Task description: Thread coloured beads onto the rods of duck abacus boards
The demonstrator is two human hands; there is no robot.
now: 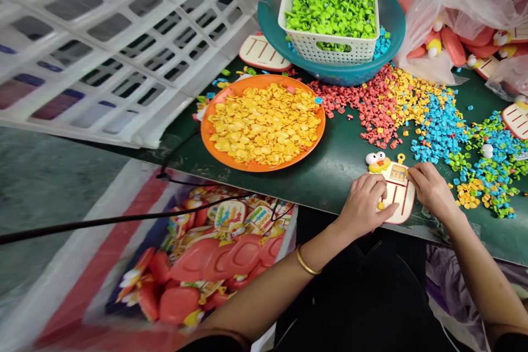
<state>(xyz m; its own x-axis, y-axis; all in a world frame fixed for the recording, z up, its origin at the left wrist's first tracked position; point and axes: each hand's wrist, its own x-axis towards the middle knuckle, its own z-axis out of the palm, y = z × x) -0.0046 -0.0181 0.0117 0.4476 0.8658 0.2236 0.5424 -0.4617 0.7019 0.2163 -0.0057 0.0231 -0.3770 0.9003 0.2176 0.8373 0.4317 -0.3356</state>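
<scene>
While the left hand point(366, 201) grips the toy point(401, 193) on the near edge of the table point(342, 148), the right hand point(433, 190) touches its right side, whether pinching anything I cannot tell, with a plate point(264, 168) and then a basin point(330, 72) beyond.

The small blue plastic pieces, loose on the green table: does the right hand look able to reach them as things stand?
Probably yes: the small blue plastic pieces lie just beyond the right hand, with only green tabletop between, though that hand is at the cream red-edged board.
</scene>
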